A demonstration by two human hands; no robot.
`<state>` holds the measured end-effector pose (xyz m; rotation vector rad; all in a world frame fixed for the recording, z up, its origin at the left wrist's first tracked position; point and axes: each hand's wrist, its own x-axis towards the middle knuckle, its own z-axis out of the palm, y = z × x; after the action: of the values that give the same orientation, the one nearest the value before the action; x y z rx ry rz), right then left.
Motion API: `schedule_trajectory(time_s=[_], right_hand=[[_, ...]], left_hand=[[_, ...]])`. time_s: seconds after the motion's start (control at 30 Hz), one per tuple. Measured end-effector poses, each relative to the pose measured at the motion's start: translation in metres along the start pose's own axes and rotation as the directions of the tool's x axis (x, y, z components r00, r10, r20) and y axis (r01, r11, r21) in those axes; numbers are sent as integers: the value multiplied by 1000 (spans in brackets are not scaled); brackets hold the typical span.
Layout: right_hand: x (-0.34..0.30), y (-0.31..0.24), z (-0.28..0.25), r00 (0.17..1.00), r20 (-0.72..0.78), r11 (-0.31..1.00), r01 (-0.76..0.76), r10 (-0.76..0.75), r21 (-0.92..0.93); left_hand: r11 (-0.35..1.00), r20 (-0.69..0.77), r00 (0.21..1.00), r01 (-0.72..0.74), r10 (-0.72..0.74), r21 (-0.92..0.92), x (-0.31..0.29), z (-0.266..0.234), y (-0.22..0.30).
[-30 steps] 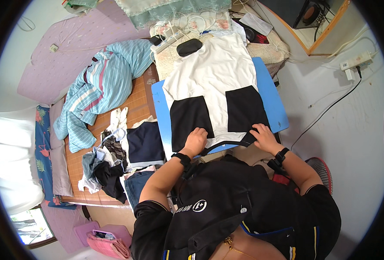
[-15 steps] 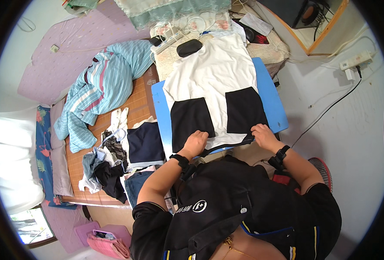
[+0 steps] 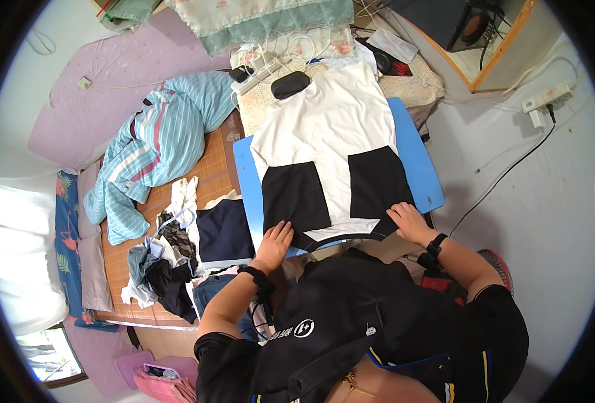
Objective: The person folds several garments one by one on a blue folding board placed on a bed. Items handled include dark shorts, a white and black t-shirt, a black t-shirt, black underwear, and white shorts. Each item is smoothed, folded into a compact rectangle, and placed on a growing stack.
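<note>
A white T-shirt (image 3: pixel 337 127) with black sleeves and a black neckband lies spread on a small blue table (image 3: pixel 418 158). Both sleeves (image 3: pixel 296 198) are folded inward over the white body, with the neckline toward me. My left hand (image 3: pixel 275 243) rests on the near left corner of the shirt, its fingers stretched out over the black cloth. At the near right corner, my right hand (image 3: pixel 407 221) lays its fingers flat along the edge of the other black sleeve. A black oval case (image 3: pixel 290 84) sits beside the shirt's far end.
Left of the table, a bed with a brown mat (image 3: pixel 217 148) holds a striped blue quilt (image 3: pixel 170 138), a folded navy garment (image 3: pixel 225 232) and a heap of clothes (image 3: pixel 166 269). A power strip (image 3: pixel 547 96) with a black cord is at the right. A pink bin (image 3: pixel 176 366) stands lower left.
My left hand has moved left and nearer me, to the shirt's corner. My right hand has shifted slightly nearer. The near edge now lies flatter, with the black neckband showing in a curve.
</note>
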<state>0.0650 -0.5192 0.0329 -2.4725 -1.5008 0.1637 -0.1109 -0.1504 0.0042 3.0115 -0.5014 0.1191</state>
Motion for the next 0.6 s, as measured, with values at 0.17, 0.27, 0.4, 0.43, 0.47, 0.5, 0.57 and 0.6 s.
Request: schedule_trajectory(time_s=[0.17, 0.27, 0.4, 0.43, 0.47, 0.5, 0.57, 0.6], right_hand=[[-6, 17, 20, 996, 83, 999, -40, 37, 29], [-6, 16, 8, 968, 238, 984, -115, 79, 138], [-10, 15, -22, 910, 409, 954, -57, -71, 293], [-13, 14, -29, 906, 396, 941, 7, -149, 337], [-16, 11, -33, 884, 434, 918, -14, -174, 395], [-18, 10, -34, 823, 536, 821, -170, -186, 545], [-12, -4, -49, 628, 775, 803, -424, -72, 418], [-5, -12, -61, 582, 809, 803, -445, -76, 396]], left_hand=[[956, -105, 991, 54, -87, -287, 22, -4, -9], [855, 89, 987, 161, -135, -493, 29, -34, -3], [658, 434, 897, 376, -82, -653, 22, -50, 6], [667, 404, 915, 309, -13, -678, 17, -44, 6], [579, 508, 859, 385, 59, -718, 12, -39, 6], [489, 594, 792, 466, 142, -738, 7, -35, 6], [336, 671, 710, 592, 212, -732, 1, -34, 13], [301, 703, 667, 636, 248, -710, -1, -30, 12]])
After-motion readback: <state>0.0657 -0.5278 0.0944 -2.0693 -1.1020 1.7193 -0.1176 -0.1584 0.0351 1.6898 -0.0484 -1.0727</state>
